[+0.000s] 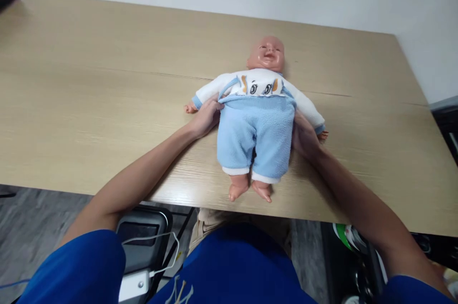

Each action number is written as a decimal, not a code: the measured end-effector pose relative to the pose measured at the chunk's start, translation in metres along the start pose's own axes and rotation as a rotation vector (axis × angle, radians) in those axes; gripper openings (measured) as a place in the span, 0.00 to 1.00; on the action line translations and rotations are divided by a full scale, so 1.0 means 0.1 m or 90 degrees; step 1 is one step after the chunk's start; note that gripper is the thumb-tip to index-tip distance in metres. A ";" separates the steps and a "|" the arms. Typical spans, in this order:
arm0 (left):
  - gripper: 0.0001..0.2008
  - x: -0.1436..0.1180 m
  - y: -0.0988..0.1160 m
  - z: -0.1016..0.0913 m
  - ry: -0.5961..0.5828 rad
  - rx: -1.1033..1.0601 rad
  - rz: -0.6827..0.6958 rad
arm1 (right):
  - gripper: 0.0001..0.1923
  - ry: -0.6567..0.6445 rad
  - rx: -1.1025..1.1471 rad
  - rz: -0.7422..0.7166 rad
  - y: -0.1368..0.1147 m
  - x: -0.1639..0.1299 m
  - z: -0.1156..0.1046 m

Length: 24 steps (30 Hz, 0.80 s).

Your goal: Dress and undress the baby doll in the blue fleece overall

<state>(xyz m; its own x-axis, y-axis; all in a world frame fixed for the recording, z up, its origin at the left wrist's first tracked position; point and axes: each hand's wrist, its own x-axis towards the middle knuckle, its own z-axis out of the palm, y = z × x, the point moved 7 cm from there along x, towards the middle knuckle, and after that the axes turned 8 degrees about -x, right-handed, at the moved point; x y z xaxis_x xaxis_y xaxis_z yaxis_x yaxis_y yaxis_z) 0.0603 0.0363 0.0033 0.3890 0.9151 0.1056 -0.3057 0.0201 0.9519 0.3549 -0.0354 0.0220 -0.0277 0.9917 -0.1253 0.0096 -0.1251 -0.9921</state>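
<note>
Baby doll (263, 103), supine on wooden table (107, 103): blue trousers (257, 127) fully up to waist. Left hand (205, 118) pinches the waistband; right hand (304, 137) grips the far side (fingers hidden), and the strap (227, 88) looks unfastened.

Pale wooden table (89, 103), dressed baby doll (259, 118) flat on it

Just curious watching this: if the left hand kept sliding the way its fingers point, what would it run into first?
The left hand already grips the waistband of the doll's blue pants. Going on up and right, it would probably press into the doll's white-shirted body straight away.
</note>
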 end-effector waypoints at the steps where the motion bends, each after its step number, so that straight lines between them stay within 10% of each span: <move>1: 0.22 0.01 -0.03 -0.04 0.036 -0.002 0.009 | 0.25 0.007 -0.007 -0.005 -0.01 0.01 0.00; 13: 0.33 -0.03 0.58 0.06 -0.053 0.200 0.150 | 0.20 0.065 -0.249 -0.320 -0.57 -0.20 -0.02; 20: 0.32 0.17 0.45 0.00 -0.027 0.097 0.038 | 0.28 0.005 -0.063 -0.128 -0.37 0.28 0.00; 24: 0.35 0.12 0.31 -0.16 -0.038 0.202 0.021 | 0.29 0.015 -0.208 -0.145 -0.21 0.27 -0.13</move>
<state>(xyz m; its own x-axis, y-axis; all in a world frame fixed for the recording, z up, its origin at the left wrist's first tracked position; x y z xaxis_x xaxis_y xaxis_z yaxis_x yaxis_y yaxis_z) 0.0414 0.0544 0.0299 0.4367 0.8876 0.1463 -0.0364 -0.1450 0.9888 0.3667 -0.0059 0.0395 -0.0433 0.9938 0.1023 0.3237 0.1108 -0.9397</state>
